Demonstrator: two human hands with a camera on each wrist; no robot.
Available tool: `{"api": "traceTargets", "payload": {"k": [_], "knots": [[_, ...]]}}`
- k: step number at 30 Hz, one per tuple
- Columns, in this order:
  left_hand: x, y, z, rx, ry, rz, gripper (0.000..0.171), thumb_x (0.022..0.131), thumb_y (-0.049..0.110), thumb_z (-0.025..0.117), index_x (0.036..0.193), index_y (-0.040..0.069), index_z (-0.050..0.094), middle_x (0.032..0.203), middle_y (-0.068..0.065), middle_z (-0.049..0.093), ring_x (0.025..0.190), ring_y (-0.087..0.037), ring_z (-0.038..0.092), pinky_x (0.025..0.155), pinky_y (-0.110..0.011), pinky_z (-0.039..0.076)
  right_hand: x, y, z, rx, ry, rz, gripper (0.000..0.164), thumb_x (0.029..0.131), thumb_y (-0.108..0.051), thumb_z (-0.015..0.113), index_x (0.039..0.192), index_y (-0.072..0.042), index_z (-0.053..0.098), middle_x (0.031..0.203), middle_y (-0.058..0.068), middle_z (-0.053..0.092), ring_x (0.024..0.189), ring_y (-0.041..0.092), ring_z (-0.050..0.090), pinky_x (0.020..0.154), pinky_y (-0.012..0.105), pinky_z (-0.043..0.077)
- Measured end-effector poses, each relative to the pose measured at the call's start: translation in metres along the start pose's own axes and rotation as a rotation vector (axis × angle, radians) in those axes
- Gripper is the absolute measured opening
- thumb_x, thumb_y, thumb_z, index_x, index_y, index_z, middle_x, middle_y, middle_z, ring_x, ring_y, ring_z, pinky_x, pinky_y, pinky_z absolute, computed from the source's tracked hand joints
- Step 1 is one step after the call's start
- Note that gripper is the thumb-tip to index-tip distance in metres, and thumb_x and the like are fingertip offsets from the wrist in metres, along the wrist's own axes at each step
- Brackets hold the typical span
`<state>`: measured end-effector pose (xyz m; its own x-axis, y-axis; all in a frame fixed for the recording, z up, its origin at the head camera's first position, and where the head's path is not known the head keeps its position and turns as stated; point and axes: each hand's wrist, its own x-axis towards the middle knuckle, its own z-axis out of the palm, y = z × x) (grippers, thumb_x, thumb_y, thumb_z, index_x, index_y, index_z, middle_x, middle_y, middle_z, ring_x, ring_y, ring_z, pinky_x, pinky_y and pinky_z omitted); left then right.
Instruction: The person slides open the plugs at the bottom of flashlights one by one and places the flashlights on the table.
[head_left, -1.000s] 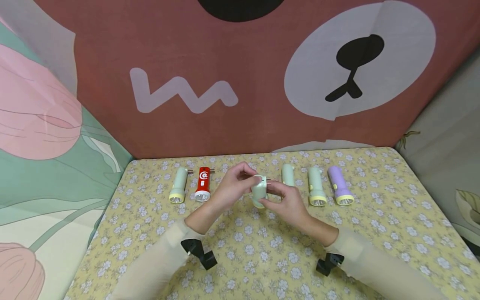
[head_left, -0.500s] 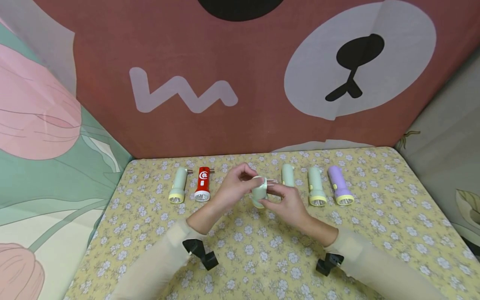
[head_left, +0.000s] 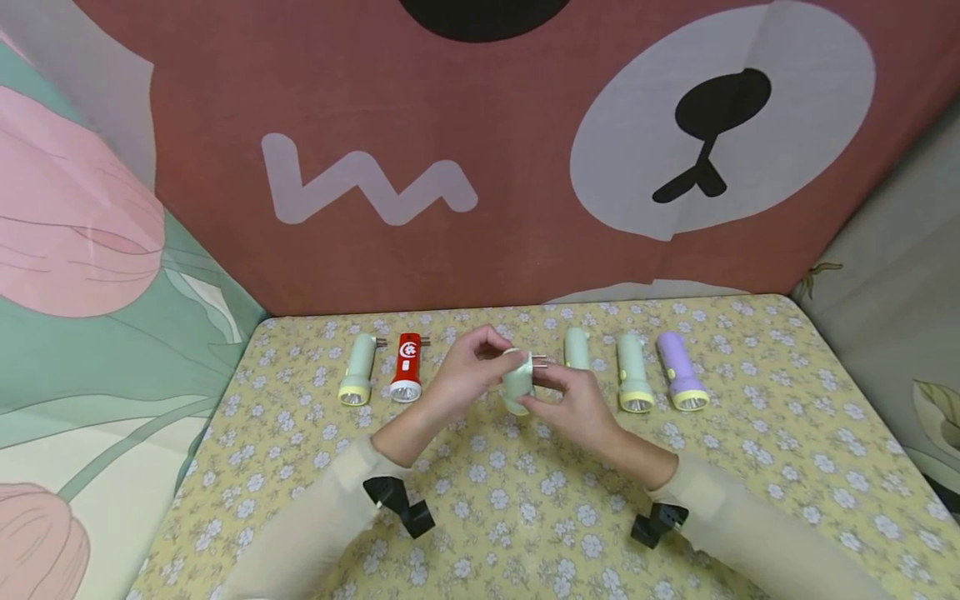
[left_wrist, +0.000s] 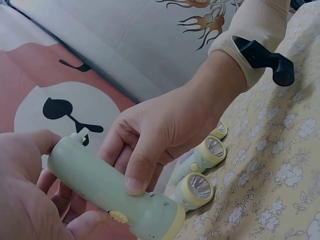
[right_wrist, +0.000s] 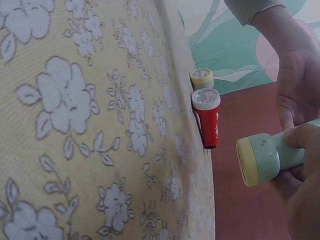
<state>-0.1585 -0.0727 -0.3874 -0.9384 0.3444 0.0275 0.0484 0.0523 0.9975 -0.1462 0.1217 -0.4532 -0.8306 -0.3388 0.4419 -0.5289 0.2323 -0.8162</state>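
Fingers of the left hand point(head_left: 474, 367) grasp the prong end of the pale green held torch point(head_left: 517, 385), and fingers of the right hand point(head_left: 583, 408) grip it nearer its yellow-rimmed head, keeping it raised above the flowered worktop point(head_left: 487, 517). To the left lie a green torch point(head_left: 358, 371) and a red torch point(head_left: 407, 367); to the right lie a partly hidden torch point(head_left: 576, 347), a yellow-ended torch point(head_left: 632, 367) and a purple torch point(head_left: 680, 371).
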Motion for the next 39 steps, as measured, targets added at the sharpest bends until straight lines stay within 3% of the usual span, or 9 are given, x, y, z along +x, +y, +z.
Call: {"api": "traceTargets", "payload": {"k": [15, 23, 27, 39], "knots": [[0.001, 0.003, -0.004, 0.108, -0.008, 0.120, 0.014, 0.098, 0.010, 0.070, 0.106, 0.000, 0.064, 0.112, -0.011, 0.064, 0.101, -0.023, 0.061, 0.080, -0.043, 0.060, 0.004, -0.005, -0.006, 0.009, 0.008, 0.030, 0.043, 0.082, 0.003, 0.083, 0.123, 0.001, 0.070, 0.121, 0.014, 0.072, 0.106, 0.029, 0.072, 0.092, 0.031, 0.058], [-0.001, -0.001, -0.012, 0.187, -0.044, 0.200, 0.017, 0.096, 0.007, 0.071, 0.112, 0.005, 0.066, 0.115, -0.007, 0.066, 0.108, -0.021, 0.063, 0.092, -0.043, 0.056, 0.004, -0.007, -0.007, 0.033, 0.003, 0.051, 0.043, 0.082, 0.002, 0.083, 0.123, 0.001, 0.070, 0.122, 0.014, 0.071, 0.106, 0.028, 0.071, 0.093, 0.030, 0.057], [-0.001, -0.004, -0.017, 0.173, -0.078, 0.234, 0.025, 0.093, 0.004, 0.075, 0.117, 0.004, 0.067, 0.116, -0.007, 0.067, 0.110, -0.021, 0.063, 0.096, -0.044, 0.055, 0.005, -0.009, -0.007, 0.045, 0.001, 0.070, 0.044, 0.082, 0.003, 0.083, 0.123, 0.001, 0.070, 0.124, 0.014, 0.071, 0.106, 0.028, 0.071, 0.093, 0.030, 0.057], [-0.001, -0.011, -0.017, 0.054, -0.135, 0.285, 0.039, 0.086, -0.010, 0.076, 0.121, -0.004, 0.062, 0.123, -0.017, 0.062, 0.112, -0.026, 0.063, 0.088, -0.038, 0.061, 0.003, -0.008, -0.009, 0.051, -0.002, 0.088, 0.039, 0.083, 0.001, 0.083, 0.120, 0.000, 0.072, 0.118, 0.012, 0.073, 0.105, 0.026, 0.071, 0.092, 0.030, 0.058]]}}
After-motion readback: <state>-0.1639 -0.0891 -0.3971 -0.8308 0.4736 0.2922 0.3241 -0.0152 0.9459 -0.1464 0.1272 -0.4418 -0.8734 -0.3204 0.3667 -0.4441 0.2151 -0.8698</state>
